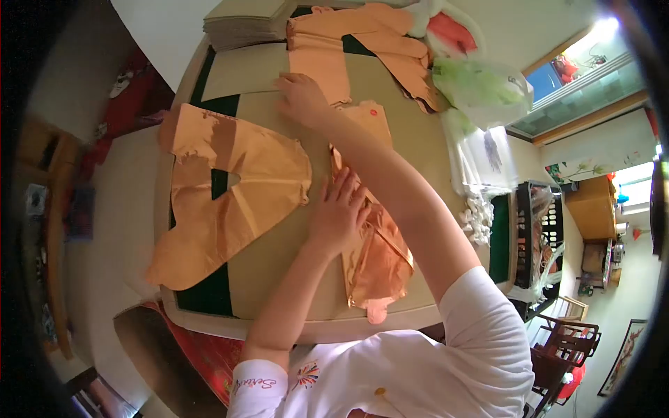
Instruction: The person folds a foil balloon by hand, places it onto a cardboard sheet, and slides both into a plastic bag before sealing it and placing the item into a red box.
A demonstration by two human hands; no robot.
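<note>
My left hand (339, 214) lies flat with spread fingers on a folded, shiny copper-coloured garment (380, 261), pressing near its middle. My right hand (304, 101) reaches across to the far side, fingers bent at the right end of a flat cardboard sheet (240, 73). The folded garment's upper part, with a small red mark, passes beneath my right forearm. To the left, another copper-coloured garment (261, 171) is spread out, with a gap near its middle. More of these orange-copper garments (324, 52) lie at the far side, close to my right hand.
A stack of cardboard sheets (244, 28) stands at the far left corner. Clear and greenish plastic bags (481, 90) lie along the right edge, near crumpled white material (477, 219). A black plastic crate (533, 237) stands beside the table, whose green top (205, 296) shows between cardboard.
</note>
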